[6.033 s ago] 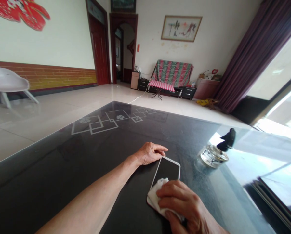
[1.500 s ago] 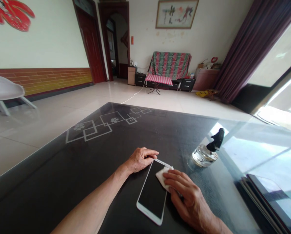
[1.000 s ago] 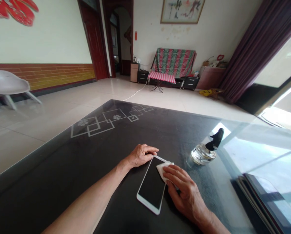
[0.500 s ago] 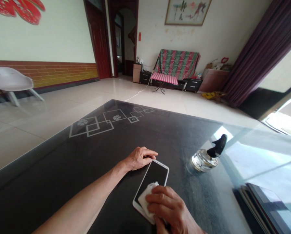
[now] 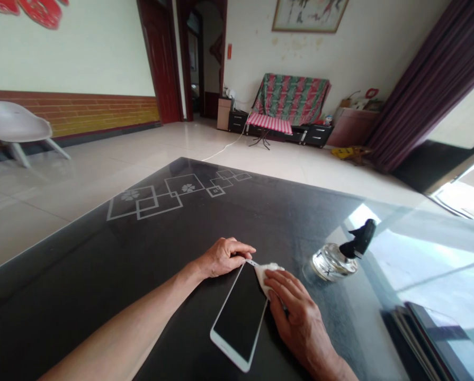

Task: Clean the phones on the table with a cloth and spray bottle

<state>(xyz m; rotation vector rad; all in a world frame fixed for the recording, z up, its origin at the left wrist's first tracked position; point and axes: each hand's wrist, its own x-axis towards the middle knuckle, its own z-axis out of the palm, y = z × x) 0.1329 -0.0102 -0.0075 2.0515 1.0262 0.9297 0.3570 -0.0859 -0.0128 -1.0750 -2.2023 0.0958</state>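
A white-framed phone (image 5: 240, 312) lies face up on the dark glossy table (image 5: 161, 238), its dark screen showing. My left hand (image 5: 225, 257) is at the phone's far left corner, thumb and fingers closed on that edge. Under the fingers of my right hand (image 5: 296, 307) is a white cloth (image 5: 265, 275), pressed on the phone's far right corner. A clear spray bottle (image 5: 334, 262) with a black nozzle stands to the right of my right hand.
A stack of dark flat items (image 5: 435, 338) lies at the table's right. Beyond the table are a white chair (image 5: 16, 124), a small table with a striped cover (image 5: 269, 123) and a purple curtain (image 5: 411, 90).
My right hand has slid the cloth from the near part of the phone to its far right corner, uncovering the lower screen. My left hand stays at the far left corner.
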